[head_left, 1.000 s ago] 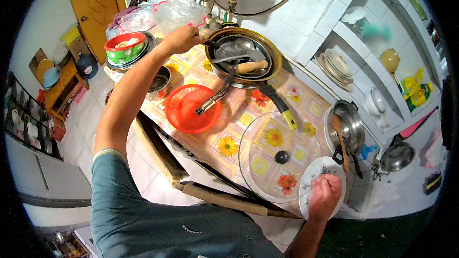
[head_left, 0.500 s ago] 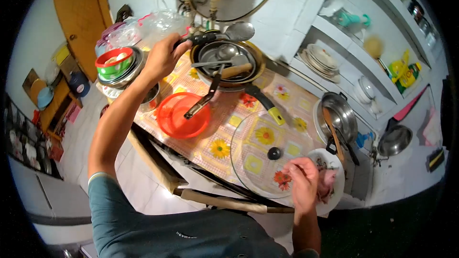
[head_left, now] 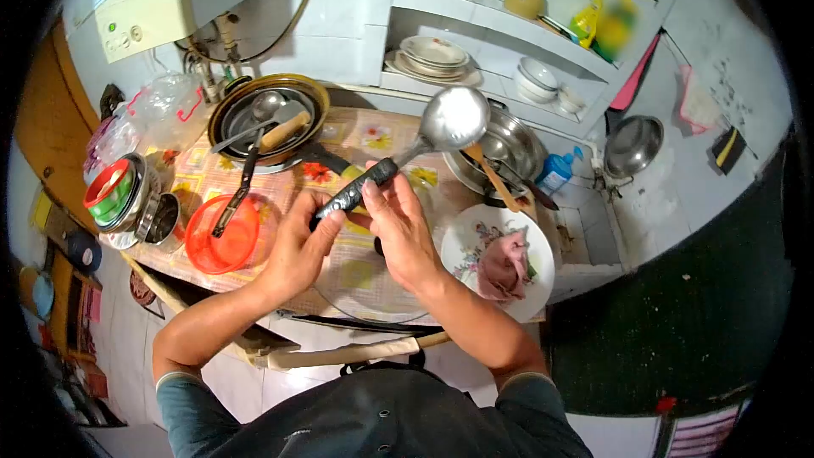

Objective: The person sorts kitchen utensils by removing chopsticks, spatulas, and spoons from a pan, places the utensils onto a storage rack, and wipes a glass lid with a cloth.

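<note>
Both of my hands are on the black handle of a steel ladle (head_left: 456, 117). My left hand (head_left: 295, 246) is closed around the handle's lower end. Higher up, my right hand (head_left: 403, 233) grips the same handle with thumb and fingers. The ladle's round bowl points up and right, raised over the table near a steel pot (head_left: 517, 140). Beneath my hands lies a clear glass lid (head_left: 356, 276), its black knob partly covered. To the right of my right hand, a floral plate (head_left: 462, 242) bears a pink, folded piece (head_left: 504, 270) that looks like meat.
A red plastic basin (head_left: 212, 246) stands at left, with a black-handled utensil (head_left: 242, 187) reaching over it. Behind are stacked pans (head_left: 318, 97) holding more utensils. Bowls (head_left: 110, 191) are stacked far left. Plates (head_left: 432, 55) sit on a wall shelf.
My left hand has brought the ladle from above the stacked pans right and toward me. My right hand has moved from beside the plate onto its handle. The view has turned right.
</note>
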The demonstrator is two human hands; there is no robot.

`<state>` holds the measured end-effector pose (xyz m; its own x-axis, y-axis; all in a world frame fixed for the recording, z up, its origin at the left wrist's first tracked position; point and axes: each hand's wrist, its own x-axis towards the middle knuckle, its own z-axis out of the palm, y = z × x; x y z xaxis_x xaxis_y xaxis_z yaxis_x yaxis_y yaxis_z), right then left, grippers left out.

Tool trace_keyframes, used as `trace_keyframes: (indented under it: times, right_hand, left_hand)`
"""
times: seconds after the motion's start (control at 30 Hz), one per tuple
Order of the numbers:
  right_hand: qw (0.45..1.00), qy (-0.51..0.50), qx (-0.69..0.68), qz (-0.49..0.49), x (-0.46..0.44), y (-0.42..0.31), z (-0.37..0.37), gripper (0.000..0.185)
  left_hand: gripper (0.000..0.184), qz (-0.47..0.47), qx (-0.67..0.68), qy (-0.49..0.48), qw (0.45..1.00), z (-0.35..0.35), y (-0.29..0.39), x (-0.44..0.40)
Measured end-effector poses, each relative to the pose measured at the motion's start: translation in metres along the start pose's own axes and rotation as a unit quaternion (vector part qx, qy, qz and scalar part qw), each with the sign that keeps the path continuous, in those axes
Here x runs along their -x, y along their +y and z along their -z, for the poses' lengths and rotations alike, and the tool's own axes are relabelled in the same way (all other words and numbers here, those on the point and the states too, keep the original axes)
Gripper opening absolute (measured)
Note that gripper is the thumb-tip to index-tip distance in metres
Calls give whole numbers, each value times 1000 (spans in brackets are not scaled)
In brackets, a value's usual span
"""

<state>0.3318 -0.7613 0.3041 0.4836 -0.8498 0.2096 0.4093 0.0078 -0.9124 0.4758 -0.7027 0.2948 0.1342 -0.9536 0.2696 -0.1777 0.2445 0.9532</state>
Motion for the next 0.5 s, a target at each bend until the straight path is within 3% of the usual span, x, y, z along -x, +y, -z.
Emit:
trace_keyframes:
  times: [0.1, 0.17, 0.23, 0.3, 0.37, 0.43, 0.47, 0.5]
  right_hand:
    - [996, 50, -67, 2, 15, -4, 20, 33]
    - [988, 102, -117, -27, 25, -16, 37, 27]
    - [977, 137, -159, -20, 32, -40, 65, 26]
    - [967, 156, -204, -1, 38, -72, 114, 27]
    - [970, 215, -114, 24, 47, -114, 170, 26]
    - [933, 340, 97, 64, 51, -132, 228, 23]
    - [878, 383, 286, 10, 58, -137, 259, 21]
    - [787, 406, 463, -41, 61, -142, 285, 20]
  left_hand:
    - [22, 29, -12, -38, 999, -25, -1, 3]
    - [22, 43, 72, -82, 993, -46, 9, 0]
    - [24, 114, 149, -159, 969, -64, 21, -3]
    - [22, 99, 152, -195, 964, -80, 27, -3]
    - [21, 79, 154, -232, 957, -85, 27, -6]
    - [15, 1, -52, -239, 970, -74, 22, -10]
    - [9, -57, -82, -196, 975, -70, 10, -14]
    - [9, -29, -102, -186, 977, -59, 5, -19]
